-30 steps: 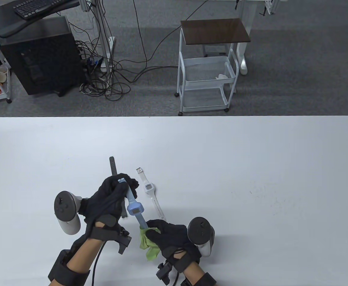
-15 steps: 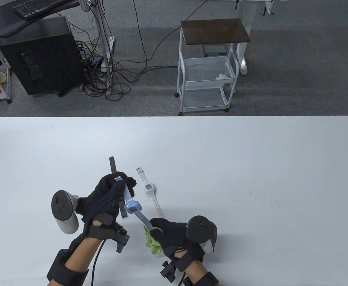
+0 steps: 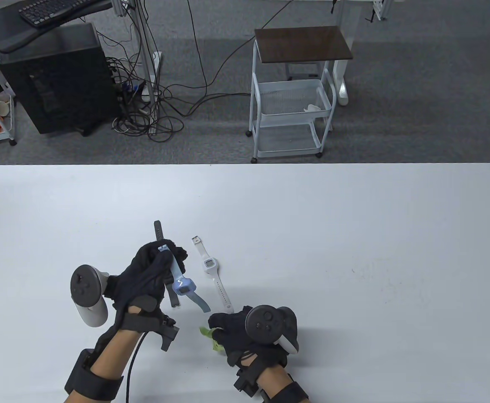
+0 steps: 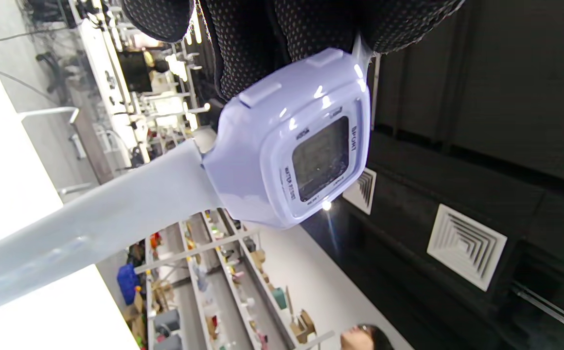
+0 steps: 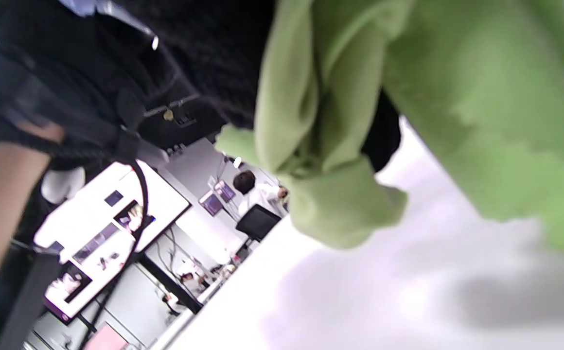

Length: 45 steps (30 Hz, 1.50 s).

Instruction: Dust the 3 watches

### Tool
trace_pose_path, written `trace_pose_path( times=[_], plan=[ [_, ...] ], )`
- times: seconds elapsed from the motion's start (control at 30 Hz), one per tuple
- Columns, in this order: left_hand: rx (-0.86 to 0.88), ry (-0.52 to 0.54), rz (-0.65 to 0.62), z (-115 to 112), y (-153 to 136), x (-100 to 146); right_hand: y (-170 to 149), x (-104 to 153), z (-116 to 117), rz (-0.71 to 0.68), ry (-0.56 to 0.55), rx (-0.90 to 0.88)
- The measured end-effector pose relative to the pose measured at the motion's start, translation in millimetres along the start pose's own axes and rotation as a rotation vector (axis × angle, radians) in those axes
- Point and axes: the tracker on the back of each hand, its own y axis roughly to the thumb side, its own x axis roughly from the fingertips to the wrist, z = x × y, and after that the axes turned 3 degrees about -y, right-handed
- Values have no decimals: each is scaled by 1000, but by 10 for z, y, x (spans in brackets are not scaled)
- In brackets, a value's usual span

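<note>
My left hand [image 3: 154, 268] grips the upper strap of a light blue digital watch [image 3: 184, 287] and holds it above the table; its face [image 4: 318, 165] fills the left wrist view. Its lower strap [image 3: 199, 302] hangs free. My right hand [image 3: 232, 329] sits just below and holds a crumpled green cloth [image 3: 209, 334], large in the right wrist view [image 5: 408, 121], apart from the watch. A white watch [image 3: 209, 265] lies flat on the table to the right. A dark grey watch [image 3: 159, 233] lies mostly hidden under my left hand.
The white table [image 3: 354, 252] spreads wide to the right and the back. Beyond its far edge stand a white wire cart [image 3: 291, 109] and a black computer tower [image 3: 56, 79] with cables on the floor.
My right hand has slid the cloth down off the blue watch's lower strap and turned over near the table. My left hand has tilted the watch slightly left.
</note>
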Motion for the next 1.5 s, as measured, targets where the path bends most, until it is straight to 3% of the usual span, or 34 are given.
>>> trace_pose_path(
  times=[0.6,1.13,1.5],
  plan=[
    [-15,-10,25,-25,-52,-11,6,-66,170,21,178,217],
    [-35,-38,42,-88,-102,-16,22,-64,185,36,217,250],
    [-31,-29,44,-78,-99,-13,-13,-40,106,31,174,177]
  ],
)
